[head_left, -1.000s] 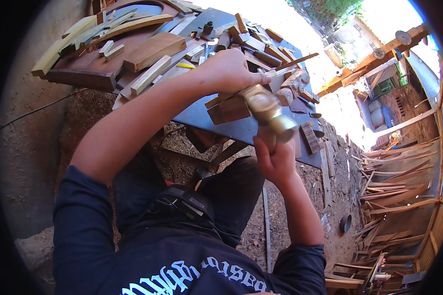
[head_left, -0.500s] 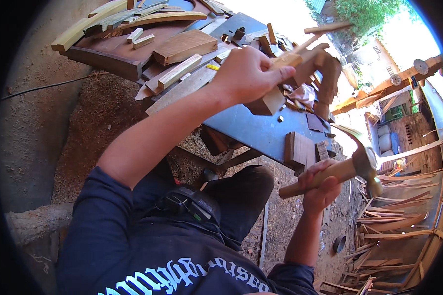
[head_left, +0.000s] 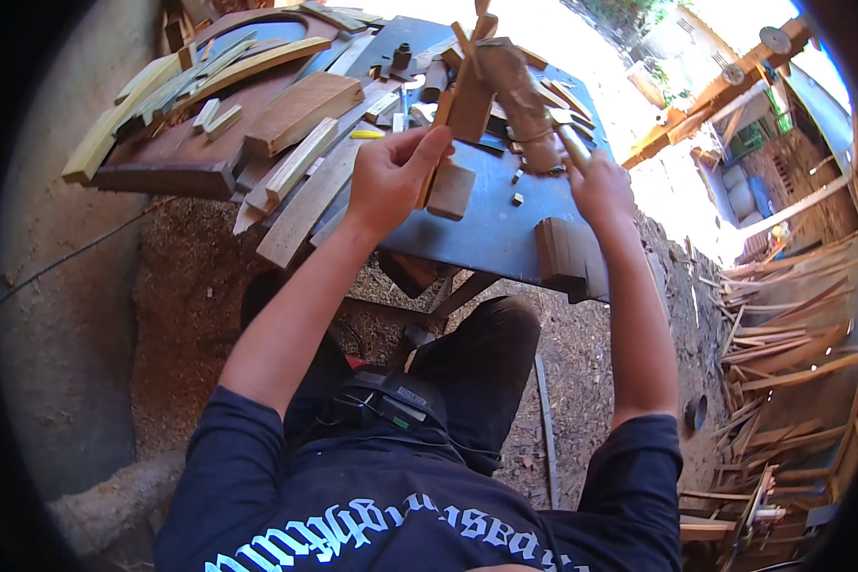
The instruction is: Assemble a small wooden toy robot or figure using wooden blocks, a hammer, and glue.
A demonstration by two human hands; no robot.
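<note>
My left hand (head_left: 391, 181) is closed, thumb up, on the edge of a narrow upright wood strip (head_left: 437, 143). This strip stands against a brown wooden frame piece (head_left: 472, 100), with a small wood block (head_left: 452, 192) at its near end. My right hand (head_left: 603, 194) grips the pale wooden handle of a hammer (head_left: 573, 148) over the right side of the table. The hammer's head is hard to make out now. Between the hands, a thick brown curved piece (head_left: 520, 105) leans down toward the tabletop.
The blue-topped table (head_left: 505, 238) carries a wide wood block (head_left: 305, 110), a yellow marker-like stick (head_left: 367, 134) and several offcuts. A stacked block (head_left: 570, 257) sits at its near right corner. Wood strips (head_left: 782, 353) lean at the right. Shavings (head_left: 191, 286) cover the floor.
My right hand has swung the hammer up and forward to the table from low on the right. The left hand has shifted left and lower, and the wooden pieces now stand more upright.
</note>
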